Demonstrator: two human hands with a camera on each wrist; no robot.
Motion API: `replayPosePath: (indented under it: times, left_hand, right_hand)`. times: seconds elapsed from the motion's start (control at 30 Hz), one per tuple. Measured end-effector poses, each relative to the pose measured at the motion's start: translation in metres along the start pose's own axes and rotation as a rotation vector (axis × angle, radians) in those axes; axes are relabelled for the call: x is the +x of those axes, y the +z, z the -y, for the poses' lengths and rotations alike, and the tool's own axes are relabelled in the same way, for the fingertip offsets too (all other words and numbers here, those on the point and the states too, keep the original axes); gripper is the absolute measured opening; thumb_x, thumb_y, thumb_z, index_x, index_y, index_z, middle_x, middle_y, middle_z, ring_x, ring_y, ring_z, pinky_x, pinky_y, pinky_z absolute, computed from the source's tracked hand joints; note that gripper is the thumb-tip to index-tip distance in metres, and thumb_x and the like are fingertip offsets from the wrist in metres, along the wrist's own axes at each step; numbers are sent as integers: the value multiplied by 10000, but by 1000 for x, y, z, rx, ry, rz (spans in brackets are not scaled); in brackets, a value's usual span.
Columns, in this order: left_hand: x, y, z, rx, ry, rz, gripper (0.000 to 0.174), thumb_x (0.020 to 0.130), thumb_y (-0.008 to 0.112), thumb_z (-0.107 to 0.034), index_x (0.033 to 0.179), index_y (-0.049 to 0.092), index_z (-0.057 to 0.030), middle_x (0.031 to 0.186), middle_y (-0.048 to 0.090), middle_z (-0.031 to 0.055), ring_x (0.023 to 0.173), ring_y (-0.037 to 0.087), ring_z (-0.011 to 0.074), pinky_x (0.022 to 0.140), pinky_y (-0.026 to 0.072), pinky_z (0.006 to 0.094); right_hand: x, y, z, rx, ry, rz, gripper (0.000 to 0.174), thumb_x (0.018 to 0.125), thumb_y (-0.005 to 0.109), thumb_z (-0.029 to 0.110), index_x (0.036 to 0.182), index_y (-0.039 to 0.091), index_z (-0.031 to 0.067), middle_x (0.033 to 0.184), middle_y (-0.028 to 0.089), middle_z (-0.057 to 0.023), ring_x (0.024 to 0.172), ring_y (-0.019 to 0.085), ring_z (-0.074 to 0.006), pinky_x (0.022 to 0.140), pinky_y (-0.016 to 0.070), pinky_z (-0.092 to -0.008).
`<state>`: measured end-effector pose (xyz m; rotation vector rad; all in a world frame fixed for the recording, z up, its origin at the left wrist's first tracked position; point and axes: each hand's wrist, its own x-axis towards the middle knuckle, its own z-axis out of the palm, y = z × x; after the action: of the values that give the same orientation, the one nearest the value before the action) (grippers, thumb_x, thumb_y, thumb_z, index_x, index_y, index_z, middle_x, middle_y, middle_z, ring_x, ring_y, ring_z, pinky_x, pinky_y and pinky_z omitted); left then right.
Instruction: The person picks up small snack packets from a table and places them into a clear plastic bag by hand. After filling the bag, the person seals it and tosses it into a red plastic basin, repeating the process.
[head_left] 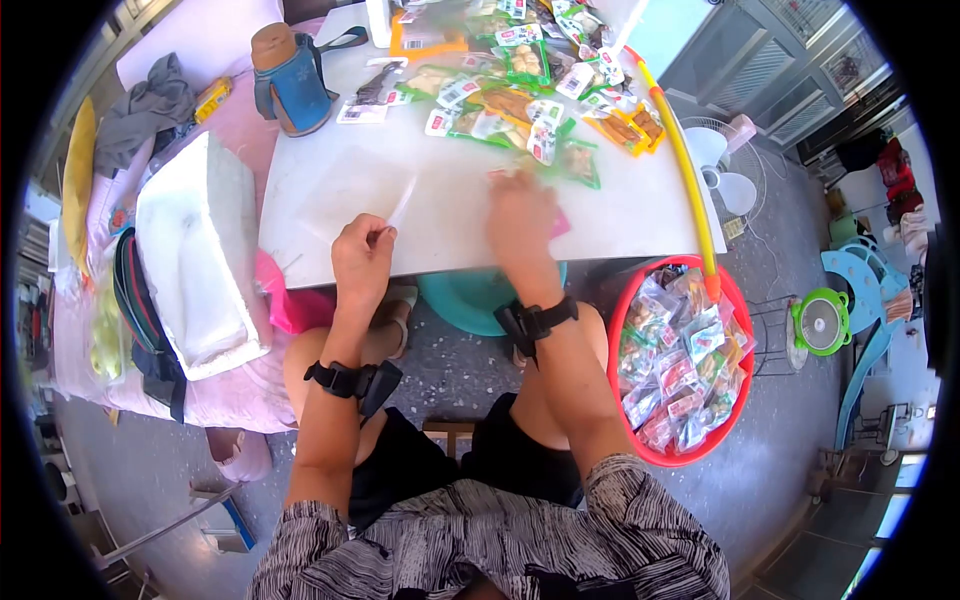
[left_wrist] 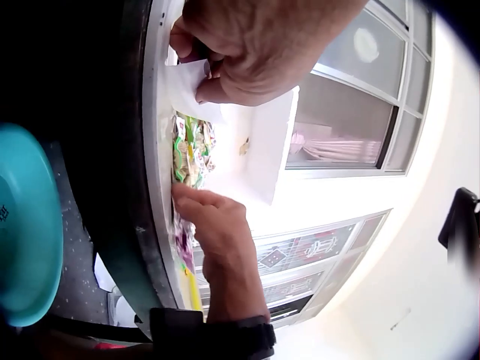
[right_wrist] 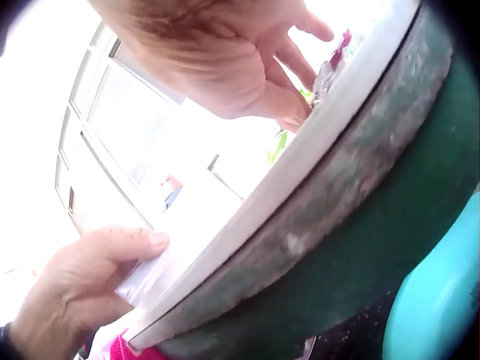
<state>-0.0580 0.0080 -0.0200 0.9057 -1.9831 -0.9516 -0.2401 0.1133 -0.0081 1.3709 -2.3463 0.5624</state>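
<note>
My left hand (head_left: 361,262) pinches the edge of a clear plastic bag (head_left: 345,195) between thumb and fingers at the table's near edge. In the right wrist view the bag (right_wrist: 146,281) hangs from its thumb and fingertips. To the right, my right hand (head_left: 522,225) is blurred low over the table. Its fingers (right_wrist: 296,64) spread at a small packet with a purple-pink end (right_wrist: 328,75), which partly hides behind them. Just beyond that hand lies a pile of snack packets (head_left: 500,110), green, orange and clear. A small green-edged packet (head_left: 580,163) lies nearest it.
A blue flask (head_left: 293,90) stands at the table's back left. Below the right edge is a red tub (head_left: 742,385) of packets, with a yellow pole (head_left: 685,170) alongside. A teal basin (head_left: 465,305) sits under the table; a white foam box (head_left: 200,260) is left.
</note>
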Motion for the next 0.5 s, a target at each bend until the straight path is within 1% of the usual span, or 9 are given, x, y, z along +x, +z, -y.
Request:
replayPosePath:
  times: [0.07, 0.1, 0.2, 0.27, 0.37, 0.5]
  left_hand:
    - [0, 2, 0, 20, 40, -30, 64, 787, 625, -21, 813, 590, 26, 712, 585, 134, 627, 559, 224, 588, 446, 333]
    - [0, 2, 0, 30, 61, -44, 67, 788, 623, -26, 819, 594, 25, 719, 586, 140, 637, 564, 238, 594, 448, 340]
    - [2, 4, 2, 83, 209, -32, 68, 792, 617, -31, 835, 607, 20, 725, 589, 135, 648, 563, 243, 603, 448, 340]
    - [2, 3, -4, 77, 153, -1, 70, 781, 625, -29, 831, 609, 18, 723, 588, 130, 645, 562, 236, 602, 446, 336]
    - [0, 2, -6, 42, 68, 28, 76, 767, 640, -29, 813, 602, 17, 717, 587, 123, 639, 558, 223, 597, 442, 330]
    - [1, 3, -3, 1, 6, 46, 105, 749, 662, -36, 778, 578, 20, 695, 574, 109, 617, 538, 196, 578, 436, 314]
  right_hand:
    - [0, -10, -10, -77, 119, -67, 117, 697, 598, 45, 785, 664, 7, 944, 636, -108, 1064, 523, -318, 855, 373, -538]
    - [1, -14, -8, -66, 94, -230, 113, 714, 607, 64, 792, 658, 1, 942, 623, -135, 1051, 519, -339, 852, 390, -501]
    - [-2, -23, 14, 259, 48, -135, 144, 743, 619, 114, 830, 663, 8, 889, 626, -144, 996, 547, -344, 830, 442, -413]
    - [-10, -17, 37, 545, 77, -8, 183, 788, 629, 186, 852, 669, 19, 813, 646, -164, 868, 609, -337, 744, 491, -346]
    - [-10, -9, 56, 947, 242, 134, 222, 803, 648, 240, 810, 671, 19, 728, 651, -168, 710, 636, -320, 648, 503, -384]
    - [-3, 4, 62, 984, 338, 272, 303, 789, 666, 306, 749, 670, 5, 706, 656, -170, 660, 642, -319, 633, 507, -396]
